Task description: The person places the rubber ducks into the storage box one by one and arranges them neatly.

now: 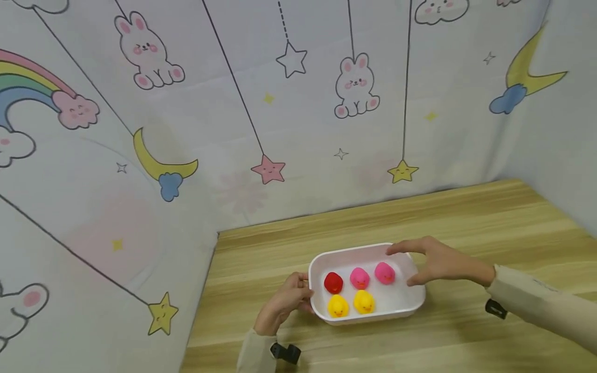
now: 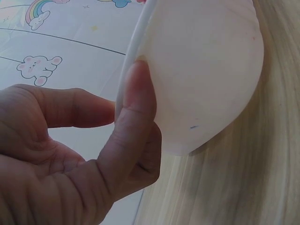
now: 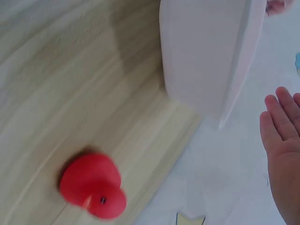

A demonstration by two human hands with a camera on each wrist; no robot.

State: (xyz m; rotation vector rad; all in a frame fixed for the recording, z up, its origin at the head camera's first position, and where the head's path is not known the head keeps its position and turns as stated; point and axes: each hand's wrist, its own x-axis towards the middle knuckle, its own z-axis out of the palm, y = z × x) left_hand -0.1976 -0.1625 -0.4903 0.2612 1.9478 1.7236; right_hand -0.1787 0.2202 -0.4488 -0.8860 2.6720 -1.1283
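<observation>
A white rectangular tray [image 1: 410, 305] stands on the wooden table. In it sit a red toy duck [image 1: 333, 283], two pink toy ducks [image 1: 359, 278] and two yellow toy ducks [image 1: 364, 302]. My left hand [image 1: 288, 300] grips the rim at the tray's left end; the left wrist view shows its fingers bent about the tray edge [image 2: 132, 51]. At the opposite end, my right hand [image 1: 436, 260] reaches over the rim with thumb and fingers spread and nothing between them. Seen from the right wrist, this hand [image 3: 287, 145] has straight fingers.
The right wrist view shows another red toy duck [image 3: 91, 185] on the table beside the tray; I cannot make it out in the head view. Behind the wooden table [image 1: 270, 248] hangs a white cloth [image 1: 308, 129] printed with rabbits, stars and moons.
</observation>
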